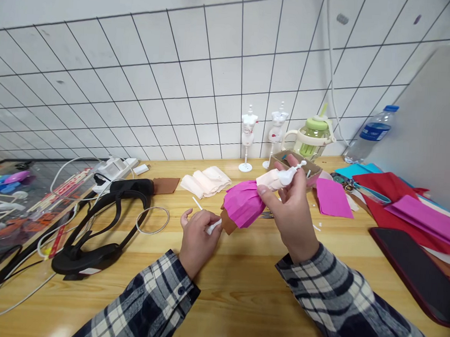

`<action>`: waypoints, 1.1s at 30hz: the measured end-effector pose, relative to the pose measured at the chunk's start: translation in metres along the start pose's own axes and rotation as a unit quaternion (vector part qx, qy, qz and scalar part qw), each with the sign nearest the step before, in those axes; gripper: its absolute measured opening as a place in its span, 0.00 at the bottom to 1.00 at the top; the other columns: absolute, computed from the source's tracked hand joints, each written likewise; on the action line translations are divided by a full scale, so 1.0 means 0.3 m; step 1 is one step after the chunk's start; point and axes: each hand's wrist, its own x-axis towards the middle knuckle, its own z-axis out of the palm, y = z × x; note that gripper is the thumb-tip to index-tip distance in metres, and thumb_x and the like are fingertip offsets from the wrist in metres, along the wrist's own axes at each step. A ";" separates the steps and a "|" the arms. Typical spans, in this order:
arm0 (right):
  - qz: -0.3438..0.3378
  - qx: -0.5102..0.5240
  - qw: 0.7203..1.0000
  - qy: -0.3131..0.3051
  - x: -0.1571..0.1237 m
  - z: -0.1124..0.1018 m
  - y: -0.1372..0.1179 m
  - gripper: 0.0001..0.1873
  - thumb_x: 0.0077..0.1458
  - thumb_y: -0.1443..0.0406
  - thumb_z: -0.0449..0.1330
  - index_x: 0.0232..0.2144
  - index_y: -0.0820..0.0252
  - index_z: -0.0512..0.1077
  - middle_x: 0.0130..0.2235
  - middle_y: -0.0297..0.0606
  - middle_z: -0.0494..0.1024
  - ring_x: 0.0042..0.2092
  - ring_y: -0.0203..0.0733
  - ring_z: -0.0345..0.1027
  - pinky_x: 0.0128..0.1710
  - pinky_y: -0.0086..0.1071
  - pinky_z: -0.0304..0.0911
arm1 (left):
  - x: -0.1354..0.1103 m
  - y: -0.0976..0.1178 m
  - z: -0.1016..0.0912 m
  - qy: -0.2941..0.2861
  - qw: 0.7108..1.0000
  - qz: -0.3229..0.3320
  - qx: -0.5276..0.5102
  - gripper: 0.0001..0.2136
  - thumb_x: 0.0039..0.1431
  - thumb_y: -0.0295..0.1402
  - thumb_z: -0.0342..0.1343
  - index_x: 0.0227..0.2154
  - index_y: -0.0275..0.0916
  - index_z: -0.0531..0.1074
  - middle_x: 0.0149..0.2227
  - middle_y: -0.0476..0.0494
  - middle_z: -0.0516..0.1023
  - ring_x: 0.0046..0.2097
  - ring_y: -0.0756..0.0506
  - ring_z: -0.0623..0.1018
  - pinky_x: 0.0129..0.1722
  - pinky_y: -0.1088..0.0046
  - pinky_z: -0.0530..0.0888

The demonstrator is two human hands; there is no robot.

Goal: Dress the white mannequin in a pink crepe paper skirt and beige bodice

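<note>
A miniature dress form (286, 178) lies tilted between my two hands, its neck end pointing up to the right. It wears a cream crepe-paper bodice (269, 178) and a pleated magenta paper skirt (244, 203) with a brown paper layer (227, 221) at the hem. My right hand (295, 213) is closed round the torso, with the thumb on the bodice. Beneath the skirt, my left hand (200, 238) pinches the white stand end (214, 227). The stand's pole is hidden inside the skirt.
Two white dress forms (247, 139) stand by the tiled wall, near a small cardboard box (311, 173), a green-lidded cup (313, 138) and a water bottle (372, 134). Left are cream crepe paper (206, 181) and a black headset (90, 259); right, coloured paper (334, 198) and a phone (417, 272).
</note>
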 end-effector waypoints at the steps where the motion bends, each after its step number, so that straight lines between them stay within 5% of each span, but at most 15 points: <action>1: 0.002 0.008 1.000 -0.001 0.000 -0.002 0.001 0.39 0.53 0.59 0.63 0.63 0.50 0.52 0.63 0.45 0.61 0.63 0.50 0.57 0.61 0.48 0.57 | 0.001 0.000 -0.002 0.002 1.000 0.002 0.003 0.03 0.55 0.30 0.58 0.27 0.42 0.71 0.29 0.52 0.78 0.35 0.46 0.75 0.57 0.58 0.53; 8: 0.025 0.043 0.998 0.042 0.003 0.002 0.014 0.23 0.59 0.58 0.57 0.56 0.51 0.61 0.58 0.41 0.68 0.59 0.46 0.63 0.60 0.45 0.58 | 0.002 -0.005 -0.004 0.007 1.000 0.006 0.000 0.03 0.56 0.31 0.58 0.28 0.41 0.71 0.29 0.52 0.77 0.35 0.46 0.75 0.57 0.57 0.53; 11: 0.032 0.072 0.996 0.039 0.006 0.003 0.019 0.23 0.59 0.60 0.57 0.56 0.51 0.62 0.58 0.40 0.69 0.58 0.46 0.64 0.60 0.45 0.59 | 0.008 -0.008 -0.005 -0.038 0.999 0.020 -0.030 0.03 0.57 0.33 0.58 0.32 0.40 0.72 0.31 0.49 0.77 0.36 0.45 0.73 0.53 0.60 0.59; 17: -0.002 0.151 0.984 -0.096 0.011 -0.020 0.000 0.37 0.56 0.59 0.61 0.64 0.44 0.51 0.65 0.38 0.60 0.65 0.48 0.54 0.63 0.48 0.55 | 0.015 -0.015 0.002 -0.173 0.970 0.123 -0.119 0.12 0.67 0.35 0.45 0.36 0.39 0.73 0.38 0.43 0.77 0.42 0.44 0.72 0.48 0.64 0.64; 22: -0.006 0.132 0.975 -0.180 -0.003 -0.030 -0.024 0.48 0.52 0.56 0.66 0.67 0.42 0.43 0.68 0.39 0.54 0.67 0.50 0.48 0.64 0.50 0.53 | 0.014 -0.043 0.022 -0.148 0.968 0.109 -0.169 0.14 0.68 0.36 0.43 0.32 0.38 0.72 0.34 0.43 0.76 0.43 0.43 0.72 0.47 0.65 0.67; 29: -0.008 0.166 0.971 -0.169 -0.039 -0.001 -0.036 0.39 0.59 0.55 0.59 0.67 0.41 0.44 0.65 0.38 0.61 0.60 0.49 0.62 0.61 0.51 0.58 | 0.027 -0.059 0.024 -0.121 0.970 0.112 -0.181 0.13 0.67 0.34 0.44 0.32 0.39 0.73 0.33 0.43 0.76 0.46 0.42 0.73 0.51 0.64 0.66; 33: -0.002 0.161 0.975 -0.150 -0.060 0.014 -0.051 0.33 0.63 0.59 0.55 0.66 0.41 0.48 0.65 0.36 0.62 0.61 0.48 0.61 0.63 0.50 0.55 | 0.024 -0.064 0.032 -0.121 0.968 0.094 -0.199 0.12 0.67 0.34 0.45 0.33 0.38 0.73 0.34 0.42 0.76 0.45 0.43 0.73 0.49 0.65 0.68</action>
